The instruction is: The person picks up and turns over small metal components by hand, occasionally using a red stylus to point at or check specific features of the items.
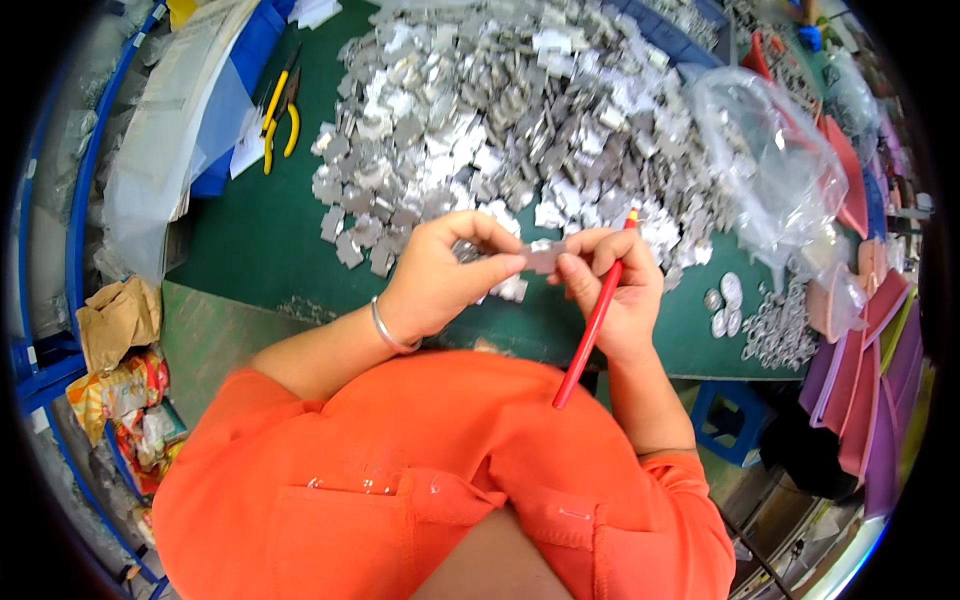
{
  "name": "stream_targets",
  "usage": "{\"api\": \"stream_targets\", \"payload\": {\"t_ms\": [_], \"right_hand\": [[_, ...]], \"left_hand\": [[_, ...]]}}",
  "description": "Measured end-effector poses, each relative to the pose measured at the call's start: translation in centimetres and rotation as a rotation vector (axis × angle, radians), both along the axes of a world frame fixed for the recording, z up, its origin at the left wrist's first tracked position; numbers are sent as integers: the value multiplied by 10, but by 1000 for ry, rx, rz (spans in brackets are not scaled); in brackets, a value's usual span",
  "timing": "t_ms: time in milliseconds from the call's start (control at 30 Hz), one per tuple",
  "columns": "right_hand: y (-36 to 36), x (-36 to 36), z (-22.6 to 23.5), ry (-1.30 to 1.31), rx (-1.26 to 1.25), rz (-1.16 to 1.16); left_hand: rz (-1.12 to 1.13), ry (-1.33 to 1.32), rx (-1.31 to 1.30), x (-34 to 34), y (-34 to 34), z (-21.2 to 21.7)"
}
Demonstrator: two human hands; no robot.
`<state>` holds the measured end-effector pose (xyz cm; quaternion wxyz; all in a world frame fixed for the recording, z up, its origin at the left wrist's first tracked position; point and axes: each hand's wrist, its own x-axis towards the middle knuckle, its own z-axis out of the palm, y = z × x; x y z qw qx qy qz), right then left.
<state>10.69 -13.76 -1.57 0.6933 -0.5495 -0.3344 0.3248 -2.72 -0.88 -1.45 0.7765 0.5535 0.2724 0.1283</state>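
In the frame's middle, our left hand (435, 268) and right hand (634, 300) pinch one small gray plate (541, 258); our right also holds a red, pencil-like stick (588, 337).

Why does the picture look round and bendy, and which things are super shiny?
Head view: the fisheye leaves a round black border and bows the blue shelf frame near the left rim; head view: bright glare on the silvery metal plates and clear plastic bag.
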Motion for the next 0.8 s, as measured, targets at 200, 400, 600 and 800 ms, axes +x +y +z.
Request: {"api": "stream_targets", "payload": {"t_ms": [200,400,600,800], "right_hand": [[51,102,44,23,122,-173],[64,135,54,1,232,-408],[7,38,11,-454,-261,147],[2,-6,-8,-792,-452,197]], "left_hand": [[125,-136,-368,2,14,10],[155,-172,-388,-13,20,11],[223,-199,-410,-31,33,4],[164,-148,-422,-29,29,5]]}}
